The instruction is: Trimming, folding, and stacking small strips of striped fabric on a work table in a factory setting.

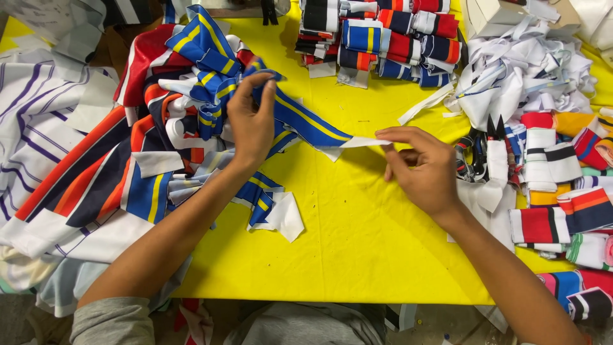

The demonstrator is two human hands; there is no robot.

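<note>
The left hand [250, 121] pinches the bunched end of a blue-and-yellow striped band [306, 118]; the right hand [418, 167] nips its white tip — the band's long axis stretches taut between them above the yellow worktop [357, 243].
</note>
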